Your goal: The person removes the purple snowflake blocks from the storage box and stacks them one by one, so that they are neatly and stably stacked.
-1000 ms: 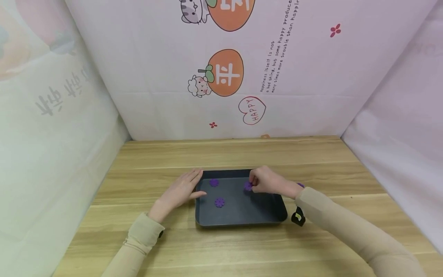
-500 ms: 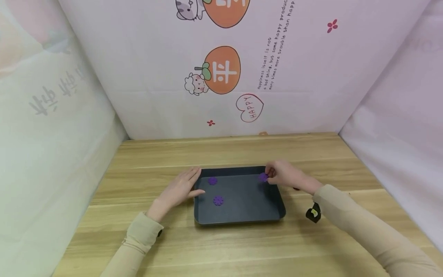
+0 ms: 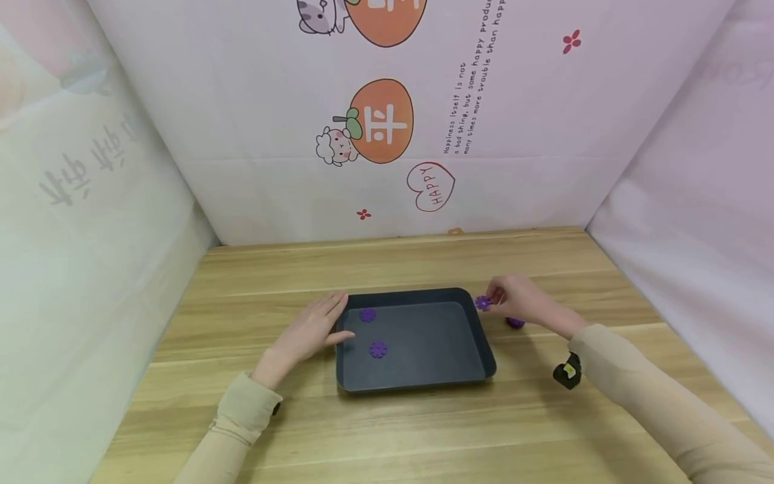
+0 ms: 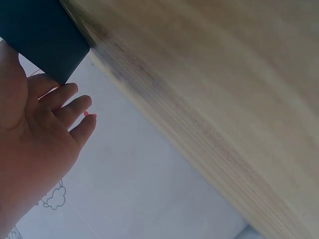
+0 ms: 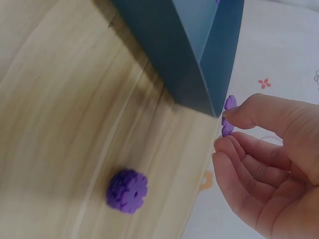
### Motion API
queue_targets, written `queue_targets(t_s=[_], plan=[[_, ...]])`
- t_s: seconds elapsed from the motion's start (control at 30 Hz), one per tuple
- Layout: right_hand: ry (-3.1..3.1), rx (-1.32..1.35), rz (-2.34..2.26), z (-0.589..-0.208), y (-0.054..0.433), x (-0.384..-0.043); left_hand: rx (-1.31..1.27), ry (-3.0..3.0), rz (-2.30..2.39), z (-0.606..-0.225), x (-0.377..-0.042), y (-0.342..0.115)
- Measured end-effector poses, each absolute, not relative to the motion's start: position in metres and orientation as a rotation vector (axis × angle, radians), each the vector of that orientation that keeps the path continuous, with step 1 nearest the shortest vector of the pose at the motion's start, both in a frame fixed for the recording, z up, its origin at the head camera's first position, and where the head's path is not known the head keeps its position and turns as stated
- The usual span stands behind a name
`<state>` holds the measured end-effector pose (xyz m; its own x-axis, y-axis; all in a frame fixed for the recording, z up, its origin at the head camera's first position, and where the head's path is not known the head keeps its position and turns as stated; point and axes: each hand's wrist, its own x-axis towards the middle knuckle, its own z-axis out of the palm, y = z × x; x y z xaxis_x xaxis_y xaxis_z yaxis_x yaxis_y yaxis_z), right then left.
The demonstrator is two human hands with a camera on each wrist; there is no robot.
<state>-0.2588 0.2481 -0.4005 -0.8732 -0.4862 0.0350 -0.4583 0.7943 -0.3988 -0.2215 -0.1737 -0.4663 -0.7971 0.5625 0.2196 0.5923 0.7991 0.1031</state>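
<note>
My right hand (image 3: 521,297) pinches a purple snowflake disc (image 3: 482,303) between thumb and fingers, just outside the upper right corner of a dark grey tray (image 3: 429,349). In the right wrist view the disc shows edge-on near the tray's corner. Close below that hand, a short stack of purple snowflake discs (image 5: 127,191) stands on the wood, partly covered by the hand in the head view. Two more discs lie flat in the tray, an upper disc (image 3: 367,314) and a lower disc (image 3: 377,349). My left hand (image 3: 310,329) rests on the tray's left rim, fingers straight, thumb reaching over the edge.
The tray sits on a wood-grain table (image 3: 375,437). Behind it rises a white printed cloth (image 3: 514,195), with more cloth along the left and right sides. A black wrist device (image 3: 568,371) hangs at the right sleeve.
The right hand has carried the purple snowflake disc rightward from over the tray to outside its right rim. The left hand stays on the left rim. The head view has shifted slightly.
</note>
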Motion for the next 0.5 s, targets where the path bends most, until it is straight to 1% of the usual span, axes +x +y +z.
queue_targets(t_s=[0.5], plan=[[2.973, -0.659, -0.591, -0.412, 0.281, -0.258, -0.918, -2.8, -0.266, -0.466, -0.221, -0.174]])
